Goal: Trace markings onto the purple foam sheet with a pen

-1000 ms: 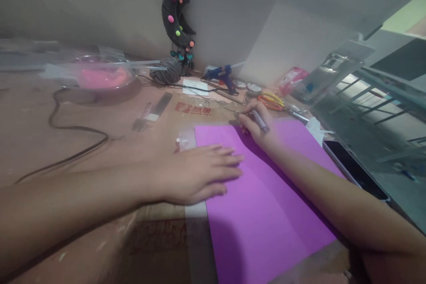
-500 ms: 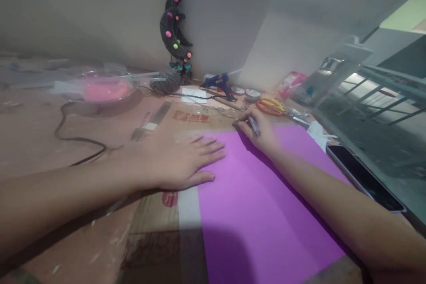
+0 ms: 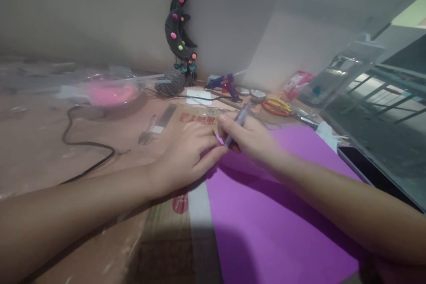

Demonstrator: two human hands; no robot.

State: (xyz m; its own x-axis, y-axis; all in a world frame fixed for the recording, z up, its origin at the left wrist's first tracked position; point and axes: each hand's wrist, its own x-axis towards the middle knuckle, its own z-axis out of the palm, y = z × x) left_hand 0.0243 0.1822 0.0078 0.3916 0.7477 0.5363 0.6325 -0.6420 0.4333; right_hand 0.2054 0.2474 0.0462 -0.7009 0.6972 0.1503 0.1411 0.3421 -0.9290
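A large sheet of purple paper (image 3: pixel 266 222) lies on brown cardboard in front of me. My right hand (image 3: pixel 249 135) is closed around a greyish-purple pen (image 3: pixel 240 116), held slanted above the sheet's far left part. My left hand (image 3: pixel 189 155) meets it there, thumb and fingers drawn together at the pen's lower end. Whether that end carries a cap is hidden by the fingers. Underneath the left hand are the paper's left edge and the cardboard (image 3: pixel 163 226) with red print.
A blue glue gun (image 3: pixel 224 84), grey yarn (image 3: pixel 170 83) and orange-handled scissors (image 3: pixel 277 106) lie at the back. A phone (image 3: pixel 376 177) is on the right. At left are a pink-filled clear bowl (image 3: pixel 111 93) and a dark cord (image 3: pixel 89 143). A crescent-moon ornament (image 3: pixel 178 31) hangs on the wall.
My left hand has gone from lying flat with spread fingers to pinching at the pen. My right hand has turned the pen and brought it left to meet the left hand.
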